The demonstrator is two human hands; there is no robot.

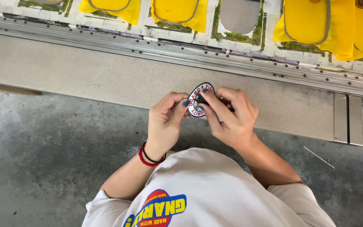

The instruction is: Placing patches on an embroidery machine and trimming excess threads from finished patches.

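Nearest me I see my pale shirt (215,189) with its bright print, above the grey concrete floor (43,159). My left hand (164,124), red bead bracelet (145,159) at the wrist, pinches the left edge of a round embroidered patch (196,103). My right hand (232,115) is closed on a small dark tool (213,102), pressed against the patch's right side. The patch hangs over the beige table edge (85,75). Farther off run metal rails (190,52), then yellow fabric pieces (307,21).
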